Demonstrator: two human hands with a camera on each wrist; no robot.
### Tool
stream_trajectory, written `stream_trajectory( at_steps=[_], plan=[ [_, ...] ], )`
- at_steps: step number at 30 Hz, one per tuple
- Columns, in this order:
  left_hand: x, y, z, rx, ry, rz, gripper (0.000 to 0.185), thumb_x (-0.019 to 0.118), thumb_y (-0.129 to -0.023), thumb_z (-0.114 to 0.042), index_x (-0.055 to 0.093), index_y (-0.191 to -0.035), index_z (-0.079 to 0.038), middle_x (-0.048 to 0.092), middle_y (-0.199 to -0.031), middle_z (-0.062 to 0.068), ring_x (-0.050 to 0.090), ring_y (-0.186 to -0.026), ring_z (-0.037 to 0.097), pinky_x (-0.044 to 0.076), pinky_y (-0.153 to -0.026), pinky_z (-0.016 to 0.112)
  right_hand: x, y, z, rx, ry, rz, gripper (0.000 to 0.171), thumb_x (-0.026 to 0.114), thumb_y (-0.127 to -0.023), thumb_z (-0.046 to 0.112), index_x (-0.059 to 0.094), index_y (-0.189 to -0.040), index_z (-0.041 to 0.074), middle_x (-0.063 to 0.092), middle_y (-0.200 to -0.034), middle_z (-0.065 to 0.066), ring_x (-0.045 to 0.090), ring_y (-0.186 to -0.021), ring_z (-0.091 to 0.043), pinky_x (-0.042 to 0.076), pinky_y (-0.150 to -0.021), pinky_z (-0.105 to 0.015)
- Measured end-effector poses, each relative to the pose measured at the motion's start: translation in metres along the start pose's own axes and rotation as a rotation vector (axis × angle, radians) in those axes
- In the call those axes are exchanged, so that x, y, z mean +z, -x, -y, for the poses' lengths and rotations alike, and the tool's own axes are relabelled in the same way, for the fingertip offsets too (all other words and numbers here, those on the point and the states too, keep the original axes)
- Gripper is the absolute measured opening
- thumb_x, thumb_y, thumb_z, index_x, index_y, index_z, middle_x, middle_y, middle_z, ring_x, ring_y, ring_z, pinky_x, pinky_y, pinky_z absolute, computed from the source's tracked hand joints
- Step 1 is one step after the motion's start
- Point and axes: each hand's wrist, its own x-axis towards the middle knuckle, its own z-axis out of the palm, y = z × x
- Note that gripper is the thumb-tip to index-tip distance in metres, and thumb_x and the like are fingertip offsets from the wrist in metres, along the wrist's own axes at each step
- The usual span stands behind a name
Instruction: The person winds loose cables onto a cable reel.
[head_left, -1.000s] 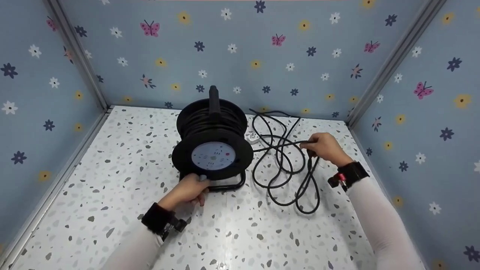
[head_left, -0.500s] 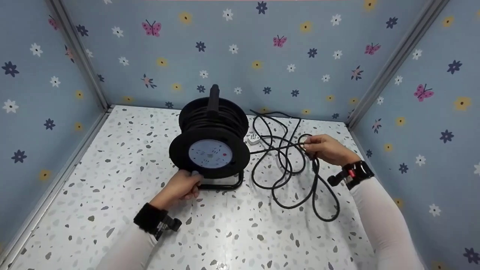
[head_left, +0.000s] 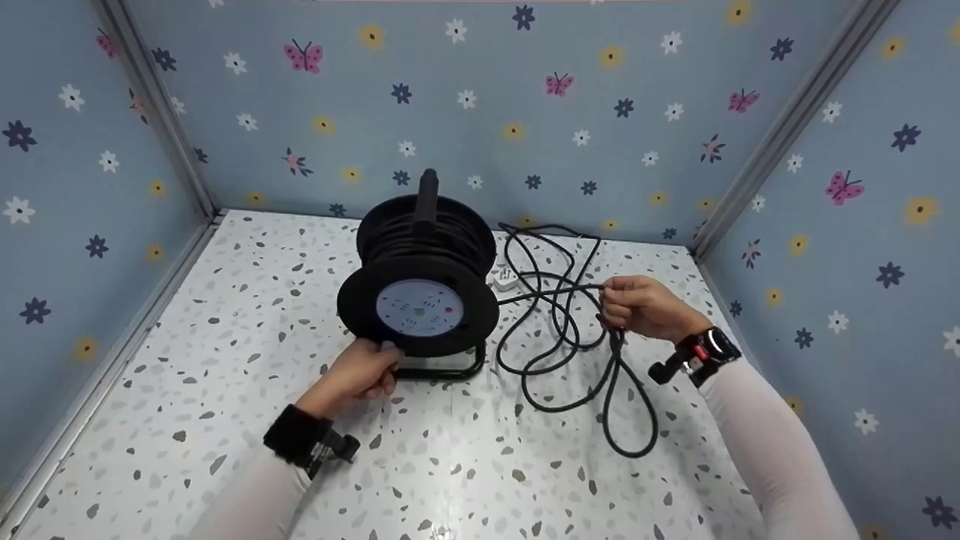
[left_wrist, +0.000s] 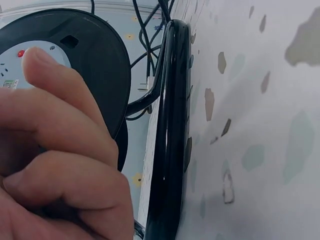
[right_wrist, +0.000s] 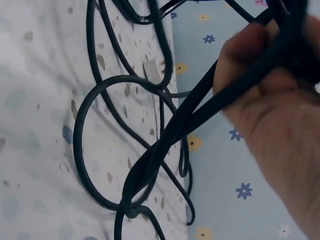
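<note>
Slack cable [head_left: 577, 352] has drawn nearer the reel [head_left: 420, 300]; right hand [head_left: 637, 307] pinches it, left hand [head_left: 367, 371] seemingly grips reel's rim.

Patterned booth with a speckled floor.
Closed in on three sides by pale blue walls [head_left: 570, 90] printed with white, navy and yellow flowers and pink butterflies. Joined at the two back corners by slanting grey metal strips [head_left: 787, 124], with another strip running along the foot of the left wall. Floored in glossy white terrazzo-look sheet [head_left: 247, 300] scattered with grey and dark flecks, brightest toward the near edge. Evenly lit from above, with only soft shadows. Same blue flowered wall and flecked floor in both wrist views.
</note>
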Motion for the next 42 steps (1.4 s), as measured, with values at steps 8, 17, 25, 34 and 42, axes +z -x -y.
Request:
stream_trajectory(
  at_steps=[8,17,25,34,42],
  plan=[
    [-0.001,0.000,-0.003,0.006,-0.022,0.000,0.040,0.053,-0.081,-0.032,0.056,-0.084,0.008,0.057,-0.052,0.012,0.038,-0.031,0.013,0.026,-0.028,0.024,0.010,0.014,0.010,0.110,0.372,-0.033,0.026,0.044,-0.090,0.003,0.041,-0.113,-0.009,0.040,-0.068,-0.003,0.031,-0.053,-0.014,0.032,-0.050,-0.029],
    [-0.002,0.000,-0.001,-0.007,0.029,0.009,0.040,0.053,-0.081,-0.030,0.055,-0.084,0.009,0.056,-0.050,0.011,0.037,-0.030,0.013,0.024,-0.027,0.024,0.018,0.011,0.020,-0.012,1.983,-0.085,0.047,0.060,-0.057,-0.014,0.045,-0.086,0.020,0.043,-0.065,0.006,0.040,-0.057,-0.013,0.029,-0.065,-0.034],
    [-0.005,0.001,0.000,-0.004,0.029,0.046,0.043,0.056,-0.081,-0.034,0.054,-0.087,0.009,0.057,-0.052,0.011,0.037,-0.030,0.013,0.024,-0.027,0.024,-0.006,0.006,-0.023,-0.024,2.402,-0.283,0.021,0.062,-0.079,0.006,0.046,-0.094,0.007,0.051,-0.085,-0.007,0.051,-0.075,-0.025,0.038,-0.060,-0.038],
    [-0.014,0.008,0.001,0.015,0.222,-0.025,0.046,0.063,-0.077,-0.037,0.054,-0.088,0.007,0.054,-0.051,0.007,0.035,-0.031,0.011,0.026,-0.028,0.023,-0.021,-0.012,-0.069,-0.518,2.344,-0.667,0.029,0.055,-0.083,0.027,0.042,-0.062,0.013,0.041,-0.050,-0.002,0.039,-0.041,-0.021,0.026,-0.042,-0.036],
    [-0.037,0.028,-0.020,0.115,0.567,0.008,0.036,0.058,-0.084,-0.035,0.046,-0.082,-0.001,0.041,-0.045,0.000,0.029,-0.028,0.008,0.022,-0.028,0.024,0.011,-0.042,-0.079,-0.569,2.129,-0.570,0.010,0.054,-0.083,0.018,0.053,-0.076,0.011,0.053,-0.065,0.000,0.054,-0.057,-0.021,0.041,-0.055,-0.036]
  ],
)
